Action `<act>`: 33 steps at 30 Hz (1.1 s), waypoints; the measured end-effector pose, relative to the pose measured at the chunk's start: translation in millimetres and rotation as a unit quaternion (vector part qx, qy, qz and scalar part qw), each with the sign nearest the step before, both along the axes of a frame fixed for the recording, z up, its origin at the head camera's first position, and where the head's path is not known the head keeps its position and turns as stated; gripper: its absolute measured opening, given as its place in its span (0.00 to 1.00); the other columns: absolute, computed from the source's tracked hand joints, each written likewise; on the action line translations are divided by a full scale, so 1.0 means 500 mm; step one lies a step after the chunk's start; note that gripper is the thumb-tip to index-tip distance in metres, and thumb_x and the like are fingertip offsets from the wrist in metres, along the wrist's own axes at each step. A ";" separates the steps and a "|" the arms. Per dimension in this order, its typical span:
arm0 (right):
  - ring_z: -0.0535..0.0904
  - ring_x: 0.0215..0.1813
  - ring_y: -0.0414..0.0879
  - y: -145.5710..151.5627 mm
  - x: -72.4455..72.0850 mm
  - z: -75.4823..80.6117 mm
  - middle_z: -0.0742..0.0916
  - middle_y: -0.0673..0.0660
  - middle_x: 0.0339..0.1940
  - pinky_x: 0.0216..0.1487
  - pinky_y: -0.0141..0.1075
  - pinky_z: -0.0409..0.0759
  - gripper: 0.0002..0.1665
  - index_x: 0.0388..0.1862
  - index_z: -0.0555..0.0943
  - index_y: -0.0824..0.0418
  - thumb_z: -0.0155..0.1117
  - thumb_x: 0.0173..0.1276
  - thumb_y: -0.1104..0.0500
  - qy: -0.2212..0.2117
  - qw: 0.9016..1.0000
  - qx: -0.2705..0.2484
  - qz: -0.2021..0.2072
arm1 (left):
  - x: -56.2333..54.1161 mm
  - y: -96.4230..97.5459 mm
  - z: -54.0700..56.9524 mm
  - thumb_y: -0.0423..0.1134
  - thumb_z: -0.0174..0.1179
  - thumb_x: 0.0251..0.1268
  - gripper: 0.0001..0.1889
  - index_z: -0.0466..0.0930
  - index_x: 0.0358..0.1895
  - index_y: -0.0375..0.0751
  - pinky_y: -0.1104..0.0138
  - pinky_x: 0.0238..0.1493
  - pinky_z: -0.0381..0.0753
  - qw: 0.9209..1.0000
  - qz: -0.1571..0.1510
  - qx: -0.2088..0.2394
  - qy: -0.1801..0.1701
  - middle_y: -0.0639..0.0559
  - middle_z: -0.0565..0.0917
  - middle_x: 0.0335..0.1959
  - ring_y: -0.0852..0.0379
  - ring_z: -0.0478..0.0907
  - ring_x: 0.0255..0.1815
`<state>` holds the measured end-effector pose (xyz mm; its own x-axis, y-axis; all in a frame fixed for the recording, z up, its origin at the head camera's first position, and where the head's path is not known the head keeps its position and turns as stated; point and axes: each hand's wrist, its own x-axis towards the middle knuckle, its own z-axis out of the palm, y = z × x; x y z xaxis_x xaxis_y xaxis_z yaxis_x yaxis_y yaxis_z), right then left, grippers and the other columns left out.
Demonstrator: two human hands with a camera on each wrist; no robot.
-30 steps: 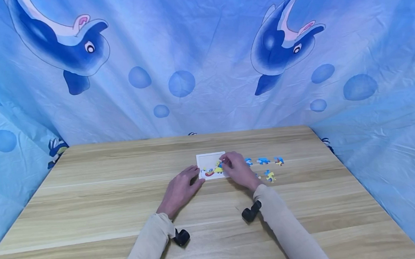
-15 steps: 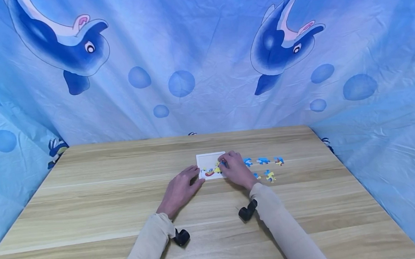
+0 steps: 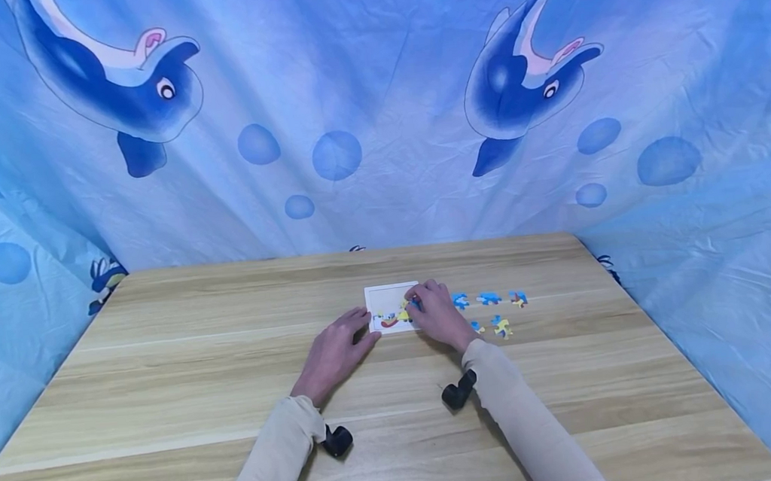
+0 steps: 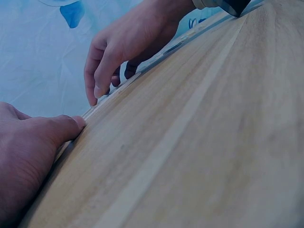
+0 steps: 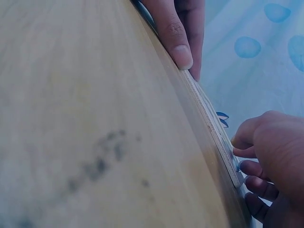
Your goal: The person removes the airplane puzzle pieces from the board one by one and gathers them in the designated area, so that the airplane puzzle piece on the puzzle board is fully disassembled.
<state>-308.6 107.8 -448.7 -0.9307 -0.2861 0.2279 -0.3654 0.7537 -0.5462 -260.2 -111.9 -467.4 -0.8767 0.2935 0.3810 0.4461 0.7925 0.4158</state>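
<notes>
A small white-framed jigsaw puzzle board (image 3: 385,296) lies flat on the table in the head view. Coloured pieces (image 3: 389,321) in red, yellow and blue fill part of its near side. My left hand (image 3: 333,352) holds the board at its near left corner; the thumb (image 5: 182,56) is against the near edge in the right wrist view. Over the board's right part, my right hand (image 3: 440,315) pinches a small blue puzzle piece (image 3: 417,301) low against the board, fingers curled. That piece is mostly covered by the fingers.
Several loose jigsaw pieces lie right of the board, among them a blue one (image 3: 488,299), a blue and red one (image 3: 518,299) and a yellow one (image 3: 502,326). The wooden table (image 3: 402,450) ends at a blue dolphin-print curtain (image 3: 395,194).
My right hand has shifted slightly left over the board, uncovering more of the loose pieces beside it, and then stays nearly still. The left hand and the board have not moved.
</notes>
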 end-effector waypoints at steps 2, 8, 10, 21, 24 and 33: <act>0.67 0.48 0.51 0.000 0.000 0.000 0.77 0.56 0.44 0.46 0.42 0.71 0.12 0.49 0.81 0.59 0.58 0.70 0.57 -0.003 1.000 -0.001 -0.001 | 0.000 0.001 -0.001 0.53 0.60 0.66 0.25 0.79 0.59 0.42 0.54 0.61 0.74 1.000 0.000 0.001 0.000 0.47 0.77 0.62 0.48 0.72 0.64; 0.67 0.49 0.51 -0.001 -0.001 0.003 0.77 0.56 0.45 0.47 0.42 0.71 0.12 0.49 0.80 0.59 0.58 0.70 0.56 -0.003 1.000 0.006 -0.005 | -0.001 0.001 0.001 0.55 0.59 0.66 0.25 0.79 0.59 0.42 0.53 0.61 0.74 1.000 0.001 0.002 0.001 0.46 0.77 0.62 0.48 0.72 0.64; 0.67 0.50 0.52 -0.002 0.000 0.003 0.76 0.56 0.46 0.48 0.43 0.71 0.12 0.49 0.79 0.59 0.58 0.70 0.56 -0.006 1.000 0.003 -0.006 | -0.001 0.001 0.001 0.55 0.59 0.66 0.25 0.79 0.59 0.42 0.53 0.61 0.74 1.000 0.001 0.002 0.002 0.46 0.77 0.62 0.48 0.72 0.64; 0.63 0.57 0.53 -0.003 0.005 -0.002 0.72 0.57 0.53 0.54 0.46 0.70 0.11 0.50 0.76 0.56 0.59 0.70 0.56 -0.013 1.000 -0.015 -0.015 | 0.001 0.001 0.002 0.54 0.60 0.65 0.26 0.79 0.59 0.41 0.54 0.62 0.73 1.000 0.001 0.003 -0.002 0.46 0.77 0.62 0.48 0.72 0.64; 0.64 0.58 0.53 -0.002 0.005 -0.001 0.74 0.57 0.53 0.56 0.47 0.70 0.12 0.50 0.76 0.55 0.60 0.69 0.57 -0.011 1.000 -0.015 -0.013 | 0.001 0.001 0.002 0.54 0.60 0.65 0.26 0.79 0.59 0.41 0.53 0.62 0.74 1.000 0.000 0.004 -0.001 0.46 0.77 0.62 0.48 0.72 0.64; 0.65 0.58 0.52 0.008 0.005 0.000 0.75 0.56 0.53 0.54 0.45 0.72 0.13 0.51 0.76 0.55 0.61 0.69 0.57 -0.003 1.000 -0.011 0.008 | 0.000 0.001 0.001 0.54 0.60 0.65 0.25 0.79 0.59 0.41 0.54 0.62 0.74 1.000 -0.002 0.008 -0.002 0.46 0.77 0.62 0.48 0.73 0.64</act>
<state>-305.9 111.8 -448.6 -0.9273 -0.2960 0.2291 -0.3743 0.7353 -0.5650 -260.2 -111.6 -467.0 -0.8773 0.2906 0.3818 0.4472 0.7836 0.4312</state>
